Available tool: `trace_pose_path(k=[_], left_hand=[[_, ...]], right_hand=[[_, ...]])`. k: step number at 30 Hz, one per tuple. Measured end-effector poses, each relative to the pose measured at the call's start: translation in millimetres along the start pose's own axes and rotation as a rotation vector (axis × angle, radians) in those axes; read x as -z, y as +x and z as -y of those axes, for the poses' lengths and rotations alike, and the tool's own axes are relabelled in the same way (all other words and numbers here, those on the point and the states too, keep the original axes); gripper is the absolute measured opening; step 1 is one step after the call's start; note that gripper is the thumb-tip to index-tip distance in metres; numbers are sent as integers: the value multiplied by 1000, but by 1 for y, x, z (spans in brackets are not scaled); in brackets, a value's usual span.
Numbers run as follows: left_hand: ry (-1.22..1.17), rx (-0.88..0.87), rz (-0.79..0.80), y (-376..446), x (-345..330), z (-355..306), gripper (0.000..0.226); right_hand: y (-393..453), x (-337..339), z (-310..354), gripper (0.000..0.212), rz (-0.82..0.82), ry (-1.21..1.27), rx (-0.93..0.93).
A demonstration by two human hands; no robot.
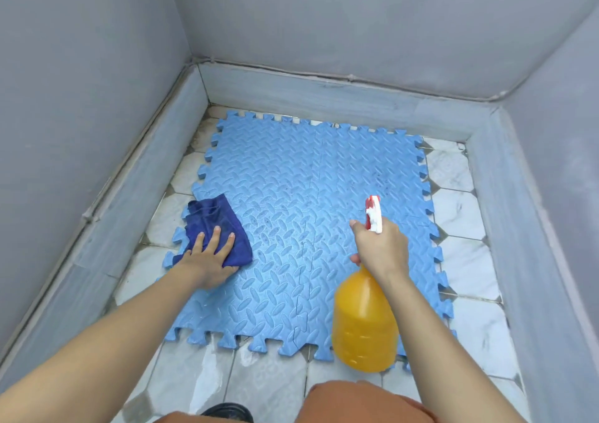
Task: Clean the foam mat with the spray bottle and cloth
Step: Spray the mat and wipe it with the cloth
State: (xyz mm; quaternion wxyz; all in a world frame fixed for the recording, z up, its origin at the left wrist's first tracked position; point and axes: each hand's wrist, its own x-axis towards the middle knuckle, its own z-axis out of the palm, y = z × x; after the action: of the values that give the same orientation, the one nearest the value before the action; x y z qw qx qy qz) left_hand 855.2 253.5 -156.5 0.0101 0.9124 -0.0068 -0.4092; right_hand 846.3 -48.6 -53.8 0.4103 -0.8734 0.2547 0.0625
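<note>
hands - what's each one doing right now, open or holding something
Left hand: open, fingers flat on the dark blue cloth on the foam mat.
Right hand: gripping the neck of the orange spray bottle.

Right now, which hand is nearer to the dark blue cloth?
Left. The left hand lies flat on the dark blue cloth, pressing it onto the foam mat. The right hand is far across the mat, gripping the spray bottle.
</note>
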Motion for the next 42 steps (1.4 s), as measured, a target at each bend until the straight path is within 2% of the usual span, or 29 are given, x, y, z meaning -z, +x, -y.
trace_pose_path(k=[2,6,10,13,17,22,29,33,35,37,40,42], left_hand=[[-22,-24,-15,5,-1,7,68],[-61,-75,-154,8,-7,17,64],[-2,-66,-51,14,-9,20,67],[-16,-76,-63,18,-6,18,66],[-59,-34,-11,2,2,5,81],[-108,-87,18,-5,13,13,104],[-22,-88,-55,-9,11,14,96],[-4,-56,-155,-9,3,4,77],[7,-53,-180,-9,5,4,64],[-68,-50,-206,-10,10,6,56],[-242,-29,-229,-11,18,8,49],[-318,-19,-216,-10,21,7,48]], right_hand=[[0,7,-4,25,-54,61,-47],[-1,18,-10,25,-106,115,-113],[0,23,-17,25,-109,82,-139],[3,30,-22,26,-126,80,-144],[6,33,-27,28,-71,-18,-99],[2,36,-41,29,-46,-61,-119],[1,35,-52,32,-29,-80,-146],[0,31,-49,32,-38,-104,-115],[-3,32,-45,32,18,-87,-120],[-10,26,-43,30,147,-135,-98],[-31,1,-57,29,423,-350,38],[-44,-14,-70,30,548,-497,143]])
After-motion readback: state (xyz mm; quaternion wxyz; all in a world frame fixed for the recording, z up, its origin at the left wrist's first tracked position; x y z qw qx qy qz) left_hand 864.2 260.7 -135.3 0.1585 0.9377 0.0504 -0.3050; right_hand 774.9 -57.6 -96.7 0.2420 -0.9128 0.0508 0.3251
